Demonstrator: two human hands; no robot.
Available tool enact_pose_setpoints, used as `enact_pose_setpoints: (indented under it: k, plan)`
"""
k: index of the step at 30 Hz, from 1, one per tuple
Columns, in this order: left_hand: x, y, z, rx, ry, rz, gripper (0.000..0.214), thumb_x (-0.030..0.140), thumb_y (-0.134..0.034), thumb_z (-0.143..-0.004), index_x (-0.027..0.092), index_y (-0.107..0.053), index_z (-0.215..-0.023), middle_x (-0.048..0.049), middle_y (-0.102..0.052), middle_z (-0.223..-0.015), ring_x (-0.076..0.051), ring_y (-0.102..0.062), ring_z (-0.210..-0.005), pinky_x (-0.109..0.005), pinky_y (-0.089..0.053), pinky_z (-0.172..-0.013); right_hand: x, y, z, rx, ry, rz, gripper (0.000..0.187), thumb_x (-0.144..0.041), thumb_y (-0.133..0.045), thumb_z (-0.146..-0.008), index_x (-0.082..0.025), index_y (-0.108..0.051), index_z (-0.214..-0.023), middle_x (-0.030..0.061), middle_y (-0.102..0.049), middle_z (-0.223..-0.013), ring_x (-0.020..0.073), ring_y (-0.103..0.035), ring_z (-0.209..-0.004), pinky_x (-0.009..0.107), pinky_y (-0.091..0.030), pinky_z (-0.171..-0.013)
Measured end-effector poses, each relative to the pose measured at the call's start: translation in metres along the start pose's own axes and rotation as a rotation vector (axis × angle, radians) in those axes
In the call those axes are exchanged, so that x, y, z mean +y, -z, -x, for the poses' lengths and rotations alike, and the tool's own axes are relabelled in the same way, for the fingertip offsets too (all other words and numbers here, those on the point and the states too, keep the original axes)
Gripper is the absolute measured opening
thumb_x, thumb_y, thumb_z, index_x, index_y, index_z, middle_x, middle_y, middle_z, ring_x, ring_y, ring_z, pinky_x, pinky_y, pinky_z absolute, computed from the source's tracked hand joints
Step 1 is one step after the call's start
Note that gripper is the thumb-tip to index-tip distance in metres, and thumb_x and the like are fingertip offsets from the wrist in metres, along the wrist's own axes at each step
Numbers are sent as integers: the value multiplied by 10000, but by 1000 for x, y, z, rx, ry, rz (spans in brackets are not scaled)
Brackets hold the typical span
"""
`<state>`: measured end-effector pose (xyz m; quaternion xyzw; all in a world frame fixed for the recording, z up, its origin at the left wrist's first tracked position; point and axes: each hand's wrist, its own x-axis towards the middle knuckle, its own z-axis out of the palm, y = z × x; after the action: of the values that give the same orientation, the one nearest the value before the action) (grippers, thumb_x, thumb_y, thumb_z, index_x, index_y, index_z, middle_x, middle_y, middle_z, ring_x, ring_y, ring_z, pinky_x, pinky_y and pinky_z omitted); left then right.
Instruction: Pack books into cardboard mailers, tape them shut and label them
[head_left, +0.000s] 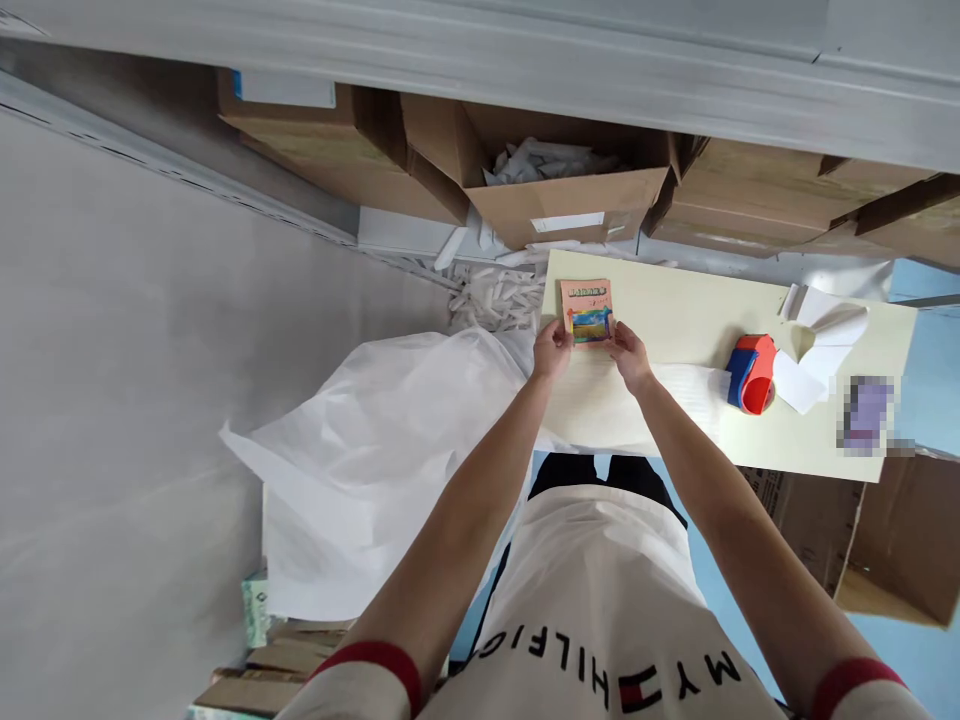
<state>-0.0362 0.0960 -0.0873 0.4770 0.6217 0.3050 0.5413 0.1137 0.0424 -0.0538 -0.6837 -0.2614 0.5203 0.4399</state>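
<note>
A small orange booklet [586, 310] with a colourful picture on its cover lies flat on the pale yellow table [675, 310]. My left hand [553, 348] pinches its lower left corner. My right hand [628, 356] pinches its lower right corner. Both hands rest on a white sheet [600, 400] spread on the table in front of me.
A red and blue tape dispenser [750, 373] sits on the table to the right, with white label sheets [821, 340] beyond it. An open cardboard box [570, 190] of white packets stands behind the table. A large white bag [375, 450] hangs at the left. More boxes [892, 540] stand under the table.
</note>
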Motion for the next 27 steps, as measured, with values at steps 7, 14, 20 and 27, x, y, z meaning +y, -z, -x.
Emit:
enact_pose_setpoints:
  k: [7,14,20,27]
  plan:
    - [12,-6,43,-159,43,130,292,174,-667,-742,151,-690,-1031,-12,-658,-822,-100,-615,-679,-216,-514,-647,11,30,40,158,49,-21,418,-321,-585,-731,-194,-615,-1128,86,-660,-1159,200,-628,-948,401,-521,-871]
    - [2,-34,117,-316,8,-48,300,142,-631,-763,161,-681,-1058,-41,-682,-900,-130,-654,-684,-270,-558,-648,47,89,113,259,18,66,341,-416,-627,-723,-201,-592,-985,73,-688,-980,188,-648,-794,389,-543,-747]
    - [-13,-80,171,-384,-42,-120,444,108,-630,-731,145,-671,-1171,-66,-697,-911,-163,-674,-710,-309,-581,-681,73,145,146,318,1,109,358,-469,-656,-676,-199,-567,-893,23,-666,-777,167,-615,-665,359,-540,-679]
    - [-24,-121,187,-401,-112,-261,584,116,-602,-781,204,-546,-1356,-65,-672,-1003,-142,-658,-751,-308,-596,-724,88,182,135,294,-10,182,358,-508,-634,-683,-211,-549,-865,28,-661,-762,181,-613,-679,351,-530,-675]
